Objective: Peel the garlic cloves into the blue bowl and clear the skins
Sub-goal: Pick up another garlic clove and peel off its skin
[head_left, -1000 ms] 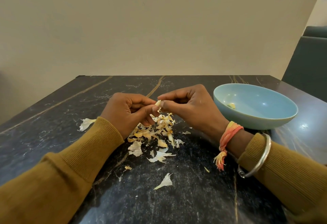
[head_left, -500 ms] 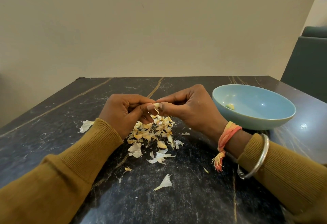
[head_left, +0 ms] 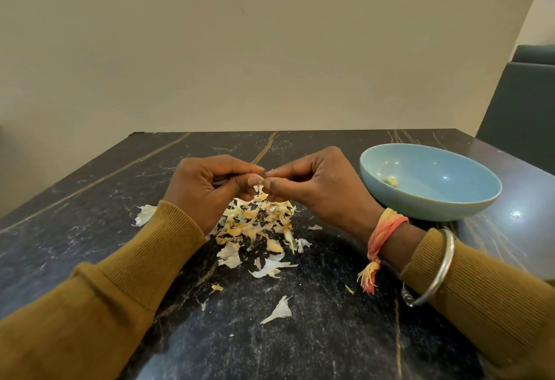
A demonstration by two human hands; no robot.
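Both hands meet above a heap of garlic skins [head_left: 259,223] on the black marble table [head_left: 300,334]. My left hand [head_left: 207,187] and my right hand [head_left: 315,187] pinch one small garlic clove [head_left: 262,180] between thumbs and fingertips; most of the clove is hidden by the fingers. To the right stands the blue bowl [head_left: 432,199], holding one peeled clove [head_left: 390,181] near its left inner wall. Loose skin pieces lie apart from the heap: one white piece [head_left: 146,214] by the left sleeve and another [head_left: 280,313] nearer me.
A dark green chair [head_left: 522,109] stands beyond the table's right corner. A plain beige wall runs behind the table's far edge [head_left: 270,132]. My right wrist wears an orange thread and a metal bangle [head_left: 432,271].
The view has dipped slightly. My fingertips have shifted on the clove, with the hands staying together over the heap. Bowl and skins have not moved.
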